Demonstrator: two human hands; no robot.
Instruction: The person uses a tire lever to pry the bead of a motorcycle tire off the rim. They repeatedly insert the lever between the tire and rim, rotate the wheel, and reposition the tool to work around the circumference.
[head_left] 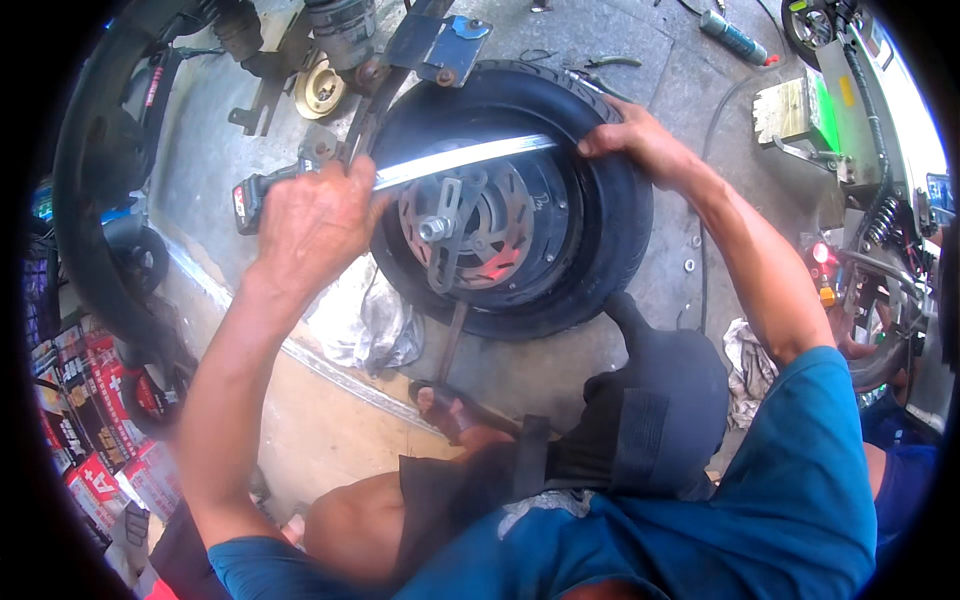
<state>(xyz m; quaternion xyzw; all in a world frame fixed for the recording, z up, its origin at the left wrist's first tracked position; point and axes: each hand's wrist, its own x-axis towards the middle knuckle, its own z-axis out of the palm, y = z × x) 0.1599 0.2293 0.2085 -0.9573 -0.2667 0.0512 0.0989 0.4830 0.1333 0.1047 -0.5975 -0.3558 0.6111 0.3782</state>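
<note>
A black tyre (625, 235) lies flat on the floor around a hub-motor wheel with a slotted brake disc (515, 225). An axle nut (432, 229) stands up at the hub's middle. My left hand (315, 215) is wrapped round one end of a long shiny tyre lever (465, 160). The lever crosses above the disc, its far end close to the tyre's inner edge. My right hand (645, 145) grips the tyre's upper right side, thumb on the inner edge and fingers over the tread. A second flat bar (452, 340) runs from the wheel's lower edge to my sandalled foot (440, 405).
A cordless power tool (252, 200) lies left of the wheel, and a white rag (375, 325) below it. Pliers (612, 62) and a spray can (735, 38) lie beyond. Vehicle frame parts (405, 45) overhang the far left. Red-and-white boxes (100, 400) stack at left.
</note>
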